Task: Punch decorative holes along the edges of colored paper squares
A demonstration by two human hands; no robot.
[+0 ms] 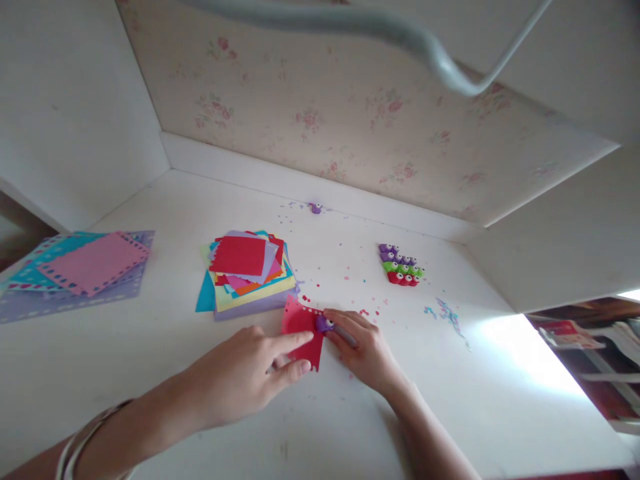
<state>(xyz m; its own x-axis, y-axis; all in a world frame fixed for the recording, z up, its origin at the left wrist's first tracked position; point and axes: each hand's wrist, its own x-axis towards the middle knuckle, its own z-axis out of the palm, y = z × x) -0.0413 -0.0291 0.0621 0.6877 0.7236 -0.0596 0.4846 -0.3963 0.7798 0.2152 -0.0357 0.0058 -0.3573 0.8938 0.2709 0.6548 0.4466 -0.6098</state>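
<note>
A small purple paper punch point(324, 324) with a googly eye sits at the right edge of a red sheet of paper point(305, 333). My right hand point(363, 350) has its fingers closed around the punch from the right. Over the sheet's lower left part, my left hand point(270, 367) lies with index finger and thumb stretched out and apart, the index tip close to the punch. Its other fingers are partly hidden. Small punched holes run along the sheet's top edge, and its lower edge is notched.
Left of centre is a stack of coloured paper point(240, 257). Hole-edged sheets point(95, 263) lie at far left. Several eyed punches point(403, 270) stand grouped at right, and another purple punch point(316, 208) is by the wall. Confetti point(450, 317) dots the table. A pale cable point(350, 20) hangs above.
</note>
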